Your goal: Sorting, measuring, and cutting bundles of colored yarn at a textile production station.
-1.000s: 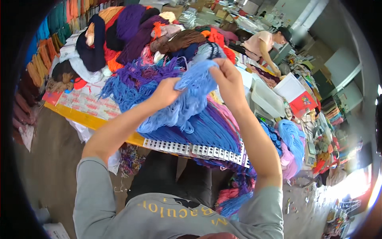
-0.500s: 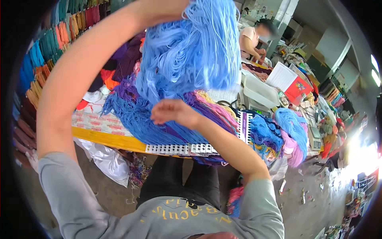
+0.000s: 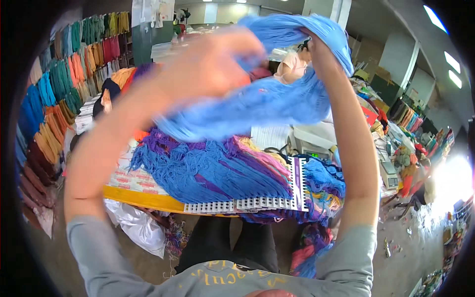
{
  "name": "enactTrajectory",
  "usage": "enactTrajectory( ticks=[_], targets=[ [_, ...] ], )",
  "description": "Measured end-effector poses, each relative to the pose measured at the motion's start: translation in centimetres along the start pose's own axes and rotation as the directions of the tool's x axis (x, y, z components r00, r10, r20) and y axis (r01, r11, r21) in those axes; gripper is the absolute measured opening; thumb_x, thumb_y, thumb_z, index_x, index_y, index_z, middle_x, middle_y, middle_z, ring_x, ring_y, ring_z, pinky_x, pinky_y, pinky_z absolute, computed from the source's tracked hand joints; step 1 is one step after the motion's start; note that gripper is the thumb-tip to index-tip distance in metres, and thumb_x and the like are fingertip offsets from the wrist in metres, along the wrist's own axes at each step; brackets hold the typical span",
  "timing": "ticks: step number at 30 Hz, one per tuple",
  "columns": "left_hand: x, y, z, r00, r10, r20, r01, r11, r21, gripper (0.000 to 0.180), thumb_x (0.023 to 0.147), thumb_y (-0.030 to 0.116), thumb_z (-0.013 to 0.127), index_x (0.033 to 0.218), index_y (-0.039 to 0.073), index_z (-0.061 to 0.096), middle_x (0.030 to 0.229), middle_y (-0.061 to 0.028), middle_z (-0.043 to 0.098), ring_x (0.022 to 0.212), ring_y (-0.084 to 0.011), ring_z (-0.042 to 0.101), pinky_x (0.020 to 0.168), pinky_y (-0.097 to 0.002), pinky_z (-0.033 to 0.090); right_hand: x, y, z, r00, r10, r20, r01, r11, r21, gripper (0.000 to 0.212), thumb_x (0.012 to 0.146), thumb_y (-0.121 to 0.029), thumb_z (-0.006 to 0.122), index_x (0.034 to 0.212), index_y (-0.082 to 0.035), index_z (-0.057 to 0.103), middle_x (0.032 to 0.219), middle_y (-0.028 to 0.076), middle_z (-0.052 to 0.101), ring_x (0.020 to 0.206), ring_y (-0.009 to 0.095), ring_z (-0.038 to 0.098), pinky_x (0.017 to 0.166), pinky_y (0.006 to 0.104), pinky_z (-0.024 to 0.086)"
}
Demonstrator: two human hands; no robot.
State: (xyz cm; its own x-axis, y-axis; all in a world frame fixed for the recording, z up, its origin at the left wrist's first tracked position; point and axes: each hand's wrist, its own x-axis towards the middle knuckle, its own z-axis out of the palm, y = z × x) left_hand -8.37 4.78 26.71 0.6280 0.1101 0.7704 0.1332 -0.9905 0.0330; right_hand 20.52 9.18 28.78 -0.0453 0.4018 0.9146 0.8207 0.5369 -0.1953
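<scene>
A large light-blue yarn skein [image 3: 257,111] is stretched into a loop in the air above the table. My right hand [image 3: 319,57], raised at the loop's right end, holds it, with strands draped over the hand and most fingers hidden. Smeared by motion, my left hand [image 3: 217,62] is at the loop's left side; its fingers cannot be made out. Below lie blue and purple yarn strands [image 3: 217,171], fanned across the table. Their near ends run to white perforated strips [image 3: 237,205] along the table edge, and another strip [image 3: 299,183] stands at their right.
The yellow table edge [image 3: 141,197] runs before me. At right are bright blue yarn [image 3: 324,178] and a scale [image 3: 314,154] with a lit display. A person [image 3: 291,67] in a pink top works beyond. Colored skeins [image 3: 62,79] hang at left; a white bag [image 3: 138,225] lies below.
The light-blue skein has gone from a hanging bunch under my left hand to a spread loop. My right hand has risen from over the table into it. My left hand has come lower.
</scene>
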Motion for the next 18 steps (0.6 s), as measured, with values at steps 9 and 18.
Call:
enactTrajectory(
  ticks=[9, 18],
  targets=[
    [-1.5, -17.8, 5.3, 0.901, -0.34, 0.269, 0.429, 0.788, -0.442, 0.042, 0.088, 0.035, 0.053, 0.119, 0.006, 0.052, 0.115, -0.0153, 0.056, 0.109, -0.0221, 0.054, 0.091, -0.0381, 0.044, -6.8, 0.6, -12.5, 0.894, 0.005, 0.448, 0.354, 0.603, -0.715, 0.048, 0.081, -0.026, 0.055, 0.127, -0.017, 0.049, 0.13, 0.008, 0.048, 0.123, 0.029, 0.04, 0.101, 0.0478, 0.032],
    [10.1, -7.8, 12.9, 0.974, 0.224, -0.034, -0.176, 0.842, 0.511, 0.038, 0.078, 0.036, 0.056, 0.112, 0.018, 0.056, 0.116, -0.0079, 0.052, 0.113, -0.0246, 0.047, 0.097, -0.0595, 0.028, -20.0, 18.1, -28.2, 0.901, 0.392, 0.185, -0.186, 0.735, -0.652, 0.031, 0.083, -0.026, 0.057, 0.106, -0.008, 0.063, 0.104, 0.012, 0.064, 0.102, 0.024, 0.057, 0.088, 0.0342, 0.044]
  ],
)
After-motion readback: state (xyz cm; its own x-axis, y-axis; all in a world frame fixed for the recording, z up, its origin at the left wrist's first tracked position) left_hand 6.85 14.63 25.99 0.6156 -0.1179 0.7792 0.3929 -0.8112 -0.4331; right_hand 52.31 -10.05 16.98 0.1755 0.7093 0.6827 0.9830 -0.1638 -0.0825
